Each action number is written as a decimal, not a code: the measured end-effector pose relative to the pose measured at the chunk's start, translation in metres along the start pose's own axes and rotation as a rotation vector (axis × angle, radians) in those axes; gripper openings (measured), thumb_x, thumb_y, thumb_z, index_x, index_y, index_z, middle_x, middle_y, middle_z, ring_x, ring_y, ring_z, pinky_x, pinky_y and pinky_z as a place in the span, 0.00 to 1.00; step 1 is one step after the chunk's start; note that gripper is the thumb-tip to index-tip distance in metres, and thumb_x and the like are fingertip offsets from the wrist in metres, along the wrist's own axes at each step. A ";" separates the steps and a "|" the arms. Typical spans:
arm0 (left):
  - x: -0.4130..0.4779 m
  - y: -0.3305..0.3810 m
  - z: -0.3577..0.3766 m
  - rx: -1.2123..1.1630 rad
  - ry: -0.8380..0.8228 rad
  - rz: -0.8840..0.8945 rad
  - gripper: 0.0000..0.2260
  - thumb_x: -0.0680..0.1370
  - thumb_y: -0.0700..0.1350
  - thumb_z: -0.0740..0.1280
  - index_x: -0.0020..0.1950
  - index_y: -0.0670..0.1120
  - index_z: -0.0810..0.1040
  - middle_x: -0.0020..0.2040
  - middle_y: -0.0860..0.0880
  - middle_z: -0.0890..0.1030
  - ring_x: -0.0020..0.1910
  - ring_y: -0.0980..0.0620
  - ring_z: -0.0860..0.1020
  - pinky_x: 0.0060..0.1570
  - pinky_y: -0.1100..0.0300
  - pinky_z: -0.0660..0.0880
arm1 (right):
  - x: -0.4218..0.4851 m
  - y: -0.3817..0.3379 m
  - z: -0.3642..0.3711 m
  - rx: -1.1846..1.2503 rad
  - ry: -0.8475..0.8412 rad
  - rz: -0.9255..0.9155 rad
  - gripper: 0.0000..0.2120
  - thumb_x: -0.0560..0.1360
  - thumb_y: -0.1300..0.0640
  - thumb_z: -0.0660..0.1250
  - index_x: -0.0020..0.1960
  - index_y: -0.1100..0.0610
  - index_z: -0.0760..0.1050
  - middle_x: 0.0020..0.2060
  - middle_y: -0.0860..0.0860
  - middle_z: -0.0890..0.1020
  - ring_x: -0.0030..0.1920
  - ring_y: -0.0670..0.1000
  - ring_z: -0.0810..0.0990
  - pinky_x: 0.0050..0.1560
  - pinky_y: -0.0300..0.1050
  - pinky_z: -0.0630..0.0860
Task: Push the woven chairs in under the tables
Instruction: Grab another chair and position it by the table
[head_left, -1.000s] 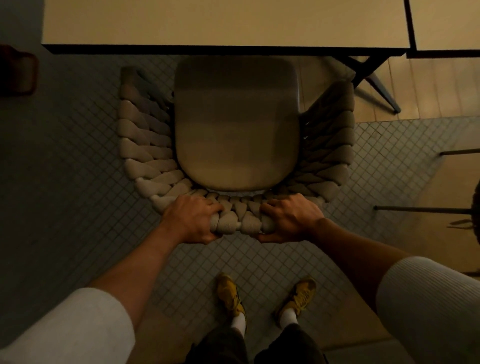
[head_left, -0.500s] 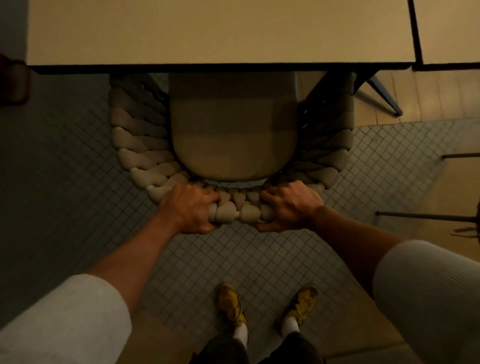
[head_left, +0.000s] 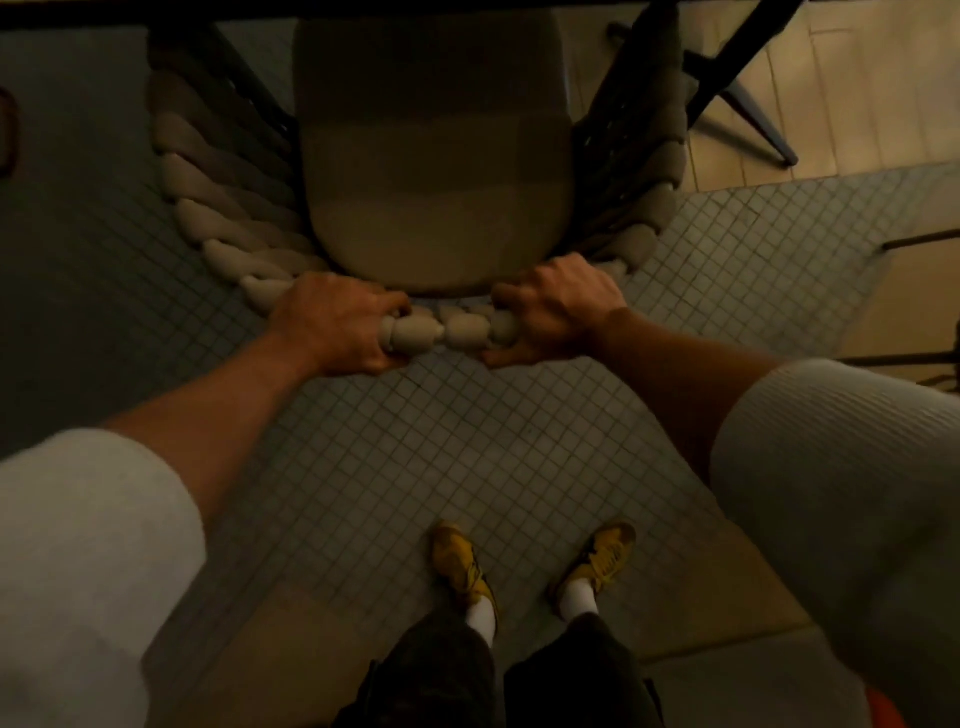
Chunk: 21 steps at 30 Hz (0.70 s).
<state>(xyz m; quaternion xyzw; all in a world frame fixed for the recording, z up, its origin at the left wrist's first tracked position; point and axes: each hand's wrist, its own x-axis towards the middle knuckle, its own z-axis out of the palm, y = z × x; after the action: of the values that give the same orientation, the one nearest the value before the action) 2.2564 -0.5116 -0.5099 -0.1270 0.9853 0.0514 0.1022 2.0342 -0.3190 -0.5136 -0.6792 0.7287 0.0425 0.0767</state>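
Note:
A woven chair (head_left: 436, 156) with a thick braided beige back stands in front of me, its seat reaching up to the dark table edge (head_left: 363, 10) at the top of the view. My left hand (head_left: 337, 327) grips the braided backrest (head_left: 441, 332) on its left side. My right hand (head_left: 556, 312) grips the same braid on the right, a short stretch of it showing between the two hands. The front of the chair lies in shadow under the table.
Small grey floor tiles (head_left: 467, 441) run from the chair to my yellow shoes (head_left: 462, 566). A dark table leg (head_left: 737, 93) slants over wooden flooring at the upper right. Thin dark metal rods (head_left: 919, 239) of other furniture cross the right edge.
The chair has slid forward under the table with both hands still gripping its back. The view has tipped down, so the tabletop has left the frame.

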 end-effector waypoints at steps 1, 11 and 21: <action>-0.005 0.006 0.000 0.017 -0.008 -0.026 0.22 0.68 0.71 0.68 0.54 0.60 0.79 0.45 0.53 0.85 0.40 0.45 0.83 0.37 0.56 0.73 | -0.005 -0.005 -0.003 0.003 -0.002 0.025 0.37 0.66 0.16 0.53 0.50 0.46 0.78 0.40 0.46 0.83 0.37 0.55 0.82 0.38 0.44 0.71; -0.094 0.132 0.002 -0.173 0.021 -0.505 0.51 0.72 0.59 0.72 0.84 0.47 0.45 0.83 0.36 0.42 0.81 0.36 0.54 0.70 0.38 0.68 | -0.116 -0.123 -0.008 0.310 0.011 0.477 0.46 0.77 0.49 0.67 0.85 0.55 0.44 0.84 0.53 0.38 0.84 0.59 0.42 0.80 0.60 0.57; -0.205 0.260 -0.016 -0.347 -0.921 -0.130 0.25 0.81 0.59 0.64 0.76 0.50 0.71 0.71 0.46 0.76 0.68 0.45 0.75 0.66 0.48 0.73 | -0.353 -0.129 -0.001 0.593 -0.944 0.611 0.24 0.82 0.42 0.62 0.70 0.56 0.76 0.67 0.56 0.79 0.64 0.58 0.79 0.62 0.53 0.77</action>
<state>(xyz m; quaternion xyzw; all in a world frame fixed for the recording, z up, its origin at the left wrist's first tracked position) 2.3796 -0.2145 -0.4313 -0.1674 0.8048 0.2591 0.5072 2.1855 0.0182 -0.4475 -0.2986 0.7581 0.1538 0.5589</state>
